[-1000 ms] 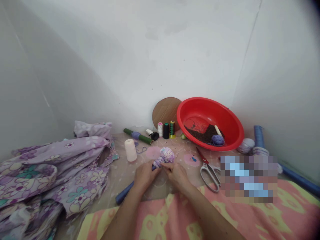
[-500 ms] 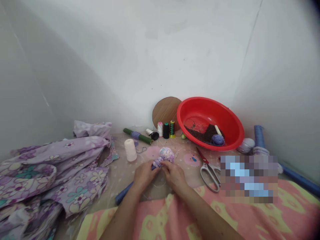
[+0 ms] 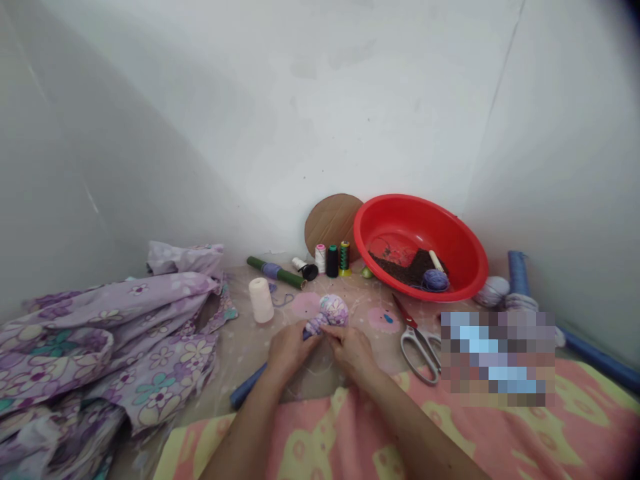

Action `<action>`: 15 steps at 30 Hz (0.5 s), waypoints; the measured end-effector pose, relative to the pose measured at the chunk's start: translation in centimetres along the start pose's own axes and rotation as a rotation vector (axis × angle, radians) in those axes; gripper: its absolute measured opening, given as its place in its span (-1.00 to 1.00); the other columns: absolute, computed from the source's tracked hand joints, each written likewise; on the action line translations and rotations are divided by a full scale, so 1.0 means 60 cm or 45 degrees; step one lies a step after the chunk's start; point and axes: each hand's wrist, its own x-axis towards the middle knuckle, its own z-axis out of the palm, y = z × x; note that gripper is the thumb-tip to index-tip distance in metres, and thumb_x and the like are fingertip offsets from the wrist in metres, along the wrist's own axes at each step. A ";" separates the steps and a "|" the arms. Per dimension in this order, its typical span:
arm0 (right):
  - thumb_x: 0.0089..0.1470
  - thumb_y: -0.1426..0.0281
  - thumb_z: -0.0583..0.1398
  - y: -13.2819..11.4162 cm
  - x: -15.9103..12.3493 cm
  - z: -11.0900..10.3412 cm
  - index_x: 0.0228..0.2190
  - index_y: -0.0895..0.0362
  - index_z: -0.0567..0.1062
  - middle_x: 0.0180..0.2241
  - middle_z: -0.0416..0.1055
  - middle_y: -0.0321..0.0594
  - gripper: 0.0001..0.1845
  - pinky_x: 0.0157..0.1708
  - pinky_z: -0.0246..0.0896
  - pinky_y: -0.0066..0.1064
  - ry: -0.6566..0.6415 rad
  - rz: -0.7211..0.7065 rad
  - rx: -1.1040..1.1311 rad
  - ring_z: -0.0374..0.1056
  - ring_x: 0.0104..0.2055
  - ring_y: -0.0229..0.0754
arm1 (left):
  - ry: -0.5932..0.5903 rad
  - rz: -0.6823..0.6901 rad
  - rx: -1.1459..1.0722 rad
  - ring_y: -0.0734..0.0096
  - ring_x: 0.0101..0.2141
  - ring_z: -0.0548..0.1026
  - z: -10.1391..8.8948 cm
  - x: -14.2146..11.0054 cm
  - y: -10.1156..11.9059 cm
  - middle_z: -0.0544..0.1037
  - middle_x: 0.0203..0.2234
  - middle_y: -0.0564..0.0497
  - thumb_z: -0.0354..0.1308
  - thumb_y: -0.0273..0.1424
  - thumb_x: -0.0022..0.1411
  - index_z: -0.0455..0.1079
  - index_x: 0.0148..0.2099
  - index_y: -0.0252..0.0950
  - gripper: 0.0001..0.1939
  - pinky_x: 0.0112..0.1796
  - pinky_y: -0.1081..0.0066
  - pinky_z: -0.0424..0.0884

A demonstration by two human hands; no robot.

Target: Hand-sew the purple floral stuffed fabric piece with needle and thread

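My left hand is wrapped round a blue stick that slants from lower left up toward a rounded head of floral cloth. Bands of cloth or cord circle the stick just below this head. My right hand is closed, its index fingertip touching the bands from the right; whatever the other fingers hold is hidden. Scissors with grey handles lie to the right of my hands. A white thread cone stands to their left.
Purple floral cloth is heaped at left. A red basin with dark material and a purple yarn ball leans at back right, beside a cardboard disc. Thread spools and a green stick lie near the wall. A pink-yellow cloth covers the front.
My right index finger has straightened slightly against the bands, and the right hand has shifted a little. The left hand and stick have stayed in place.
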 end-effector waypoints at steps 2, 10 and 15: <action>-0.03 0.42 -0.01 -0.002 0.000 0.000 -0.21 -0.05 0.41 -0.26 0.43 -0.30 -0.65 -0.24 0.13 -0.45 0.014 0.003 0.010 0.32 -0.21 -0.23 | -0.004 -0.013 0.013 0.38 -0.31 0.39 -0.001 0.000 0.000 0.46 -0.33 0.00 -0.17 -0.03 0.05 0.31 -0.20 -0.19 -0.56 -0.41 0.52 0.17; -0.02 0.41 -0.01 -0.005 -0.001 0.009 -0.24 -0.01 0.38 -0.36 0.44 -0.28 -0.71 -0.37 0.11 -0.45 0.063 0.024 -0.053 0.32 -0.31 -0.22 | -0.044 -0.023 0.031 0.38 -0.29 0.38 -0.005 0.000 0.003 0.45 -0.30 -0.01 -0.12 -0.07 0.05 0.29 -0.16 -0.19 -0.59 -0.38 0.51 0.18; -0.01 0.38 -0.02 -0.003 0.000 0.017 -0.33 0.06 0.38 -0.44 0.43 -0.26 -0.78 -0.44 0.06 -0.46 0.064 0.059 -0.106 0.32 -0.38 -0.21 | -0.050 -0.012 0.036 0.40 -0.30 0.38 -0.005 -0.002 0.004 0.45 -0.31 -0.01 -0.13 -0.07 0.05 0.29 -0.17 -0.20 -0.60 -0.39 0.52 0.18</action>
